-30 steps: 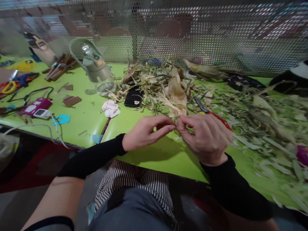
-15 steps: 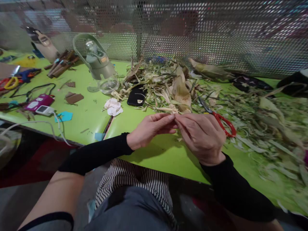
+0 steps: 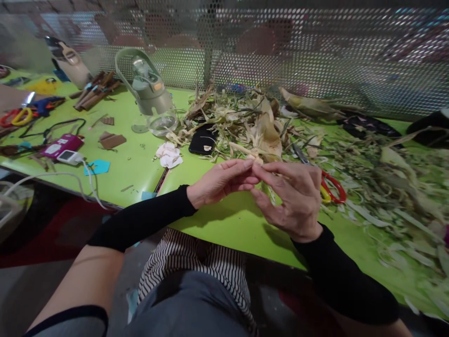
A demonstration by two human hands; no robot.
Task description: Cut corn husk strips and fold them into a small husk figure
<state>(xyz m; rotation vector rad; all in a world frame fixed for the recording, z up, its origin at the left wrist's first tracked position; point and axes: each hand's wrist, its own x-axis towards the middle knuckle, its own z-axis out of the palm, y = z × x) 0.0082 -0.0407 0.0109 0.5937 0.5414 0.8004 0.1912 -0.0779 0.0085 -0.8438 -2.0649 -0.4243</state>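
Over the front of the green table, my left hand (image 3: 229,180) is closed, thumb and fingers pinching a small pale piece of dried husk (image 3: 258,159). Part of that piece is hidden behind the fingertips. My right hand (image 3: 293,194) meets it from the other side: its index fingertip touches the piece, while the thumb stands apart below. Just behind both hands lies a heap of dry husks and shreds (image 3: 264,126). Scissors with red and yellow handles (image 3: 335,187) rest by the right hand, their blades partly among the scraps.
A black phone (image 3: 201,140) lies at the heap's left edge, near crumpled white paper (image 3: 169,155). Further left are a clear bottle (image 3: 150,96), a purple device (image 3: 63,145) with a white cable and a bundle of brown sticks (image 3: 96,91). A perforated metal screen (image 3: 245,51) runs along the back.
My right thumb has come away from the fingers and dropped lower, opening the hand. More of the pale husk piece shows above the fingertips. The view has shifted slightly.
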